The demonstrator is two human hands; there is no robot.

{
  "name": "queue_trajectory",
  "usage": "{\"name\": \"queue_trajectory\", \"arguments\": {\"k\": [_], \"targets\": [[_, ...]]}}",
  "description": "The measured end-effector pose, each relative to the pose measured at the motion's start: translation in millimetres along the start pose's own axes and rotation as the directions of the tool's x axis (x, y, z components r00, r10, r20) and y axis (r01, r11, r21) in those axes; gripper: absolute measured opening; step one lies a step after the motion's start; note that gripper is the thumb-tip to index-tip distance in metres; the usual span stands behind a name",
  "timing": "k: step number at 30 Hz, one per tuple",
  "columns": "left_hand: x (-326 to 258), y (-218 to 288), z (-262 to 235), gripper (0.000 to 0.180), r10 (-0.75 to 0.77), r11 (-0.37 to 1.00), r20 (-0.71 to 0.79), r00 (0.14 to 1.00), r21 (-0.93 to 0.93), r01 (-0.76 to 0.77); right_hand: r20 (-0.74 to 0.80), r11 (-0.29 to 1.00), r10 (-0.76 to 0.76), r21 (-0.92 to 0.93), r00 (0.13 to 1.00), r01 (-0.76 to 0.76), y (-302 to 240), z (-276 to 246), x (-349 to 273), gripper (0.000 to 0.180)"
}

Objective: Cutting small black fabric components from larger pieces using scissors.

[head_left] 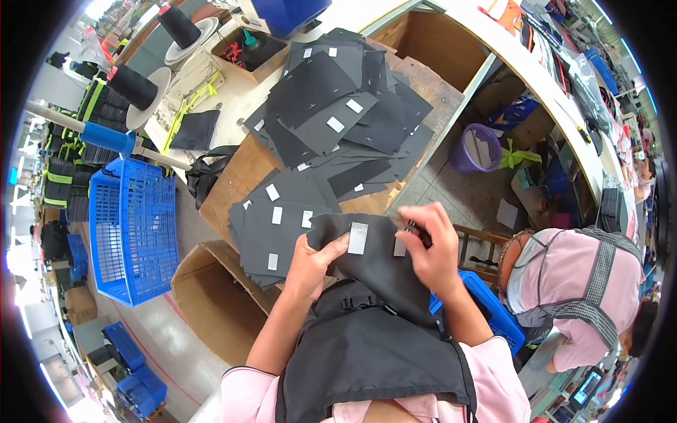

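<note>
Black fabric piece (374,261) bearing a white label (358,238) is held up between both hands, directly above a dark apron with a buckle (360,303) worn at the chest. Left hand (310,266) is closed on the piece's left edge, thumb lying on top beside the label. Right hand (431,248) pinches the piece's upper right corner with fingers curled; a small dark item may be held at its fingertips, but the view is too blurred to confirm.

Just beyond the left hand, a stack of cut black panels (278,222) with white tags lies on a brown work surface (243,176). Farther past both hands, a larger fan of similar panels (345,113) is spread out. Below and left of the left hand stands an open cardboard box (211,296), with a blue plastic crate (130,233) further left. Right of the right hand, another person in a pink top (564,282) sits low; a purple basket (476,148) stands on the floor beyond
</note>
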State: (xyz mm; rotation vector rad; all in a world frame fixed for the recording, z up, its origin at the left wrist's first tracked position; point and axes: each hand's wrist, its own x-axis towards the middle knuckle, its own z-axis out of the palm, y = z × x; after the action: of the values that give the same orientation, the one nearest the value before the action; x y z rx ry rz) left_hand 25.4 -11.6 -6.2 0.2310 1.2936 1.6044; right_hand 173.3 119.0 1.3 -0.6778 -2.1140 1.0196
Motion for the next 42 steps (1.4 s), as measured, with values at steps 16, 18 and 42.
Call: {"name": "queue_trajectory", "arguments": {"k": [16, 18, 42], "targets": [[8.9, 0.3, 12.1, 0.029, -0.164, 0.983, -0.033, 0.986, 0.077, 0.166, 0.333, 0.952, 0.282, 0.021, 0.9, -0.306, 20.6, -11.6, 5.8, 0.014], [10.7, 0.6, 6.7, 0.025, -0.213, 0.977, -0.016, 0.977, -0.031, 0.212, 0.206, 0.971, 0.237, -0.051, 0.949, -0.232, 13.7, -9.8, -8.5, 0.022], [13.7, -2.9, 2.3, 0.027, -0.298, 0.947, 0.146, 0.943, -0.077, 0.311, 0.21, 0.997, 0.063, -0.046, 0.976, -0.055, 9.5, -31.1, -20.5, 0.032]]}}
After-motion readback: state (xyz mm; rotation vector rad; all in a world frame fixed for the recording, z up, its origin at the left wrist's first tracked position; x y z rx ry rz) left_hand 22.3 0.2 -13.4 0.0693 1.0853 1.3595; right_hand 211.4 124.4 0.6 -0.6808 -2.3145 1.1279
